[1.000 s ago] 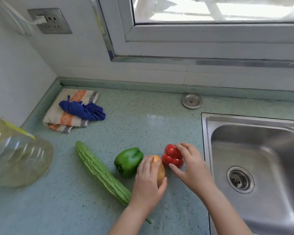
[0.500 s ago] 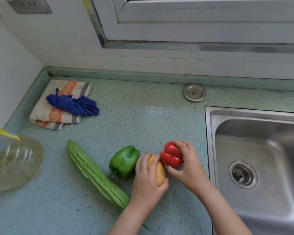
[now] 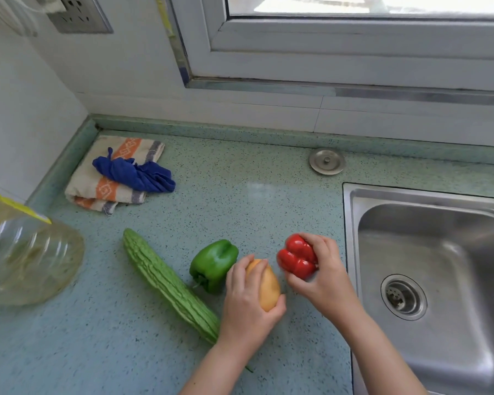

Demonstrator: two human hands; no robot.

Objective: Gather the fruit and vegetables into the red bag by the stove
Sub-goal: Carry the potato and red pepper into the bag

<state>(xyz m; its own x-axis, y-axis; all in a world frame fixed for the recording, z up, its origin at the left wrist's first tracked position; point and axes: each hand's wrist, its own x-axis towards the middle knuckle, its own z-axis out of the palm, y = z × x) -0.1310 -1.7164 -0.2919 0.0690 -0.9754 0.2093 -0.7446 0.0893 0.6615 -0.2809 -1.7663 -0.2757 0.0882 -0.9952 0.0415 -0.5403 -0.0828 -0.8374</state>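
The red pepper (image 3: 297,259), just left of the sink (image 3: 351,252), is clasped in the right hand (image 3: 322,273), whose grip is closed round its right side and top; whether it rests on the bench (image 3: 240,201) or is a little clear of it I cannot tell. It looks light, hollow and glossy, so a whole-hand wrap across the lobes should suit it better than a fingertip pinch, which could slip. Next to it, farther from the sink, the left hand (image 3: 246,306) has its grip closed over a potato (image 3: 265,286), probably dense, firm and matte, safe to squeeze; its long axis runs away from the person, tilted slightly left. Farther left lies a green pepper (image 3: 213,263) with its stem end toward the person. Beyond that is the bitter gourd (image 3: 166,280), long, ridged and likely stiff, best taken near the middle; its axis runs diagonally, far end away from the sink. The red bag is out of view.
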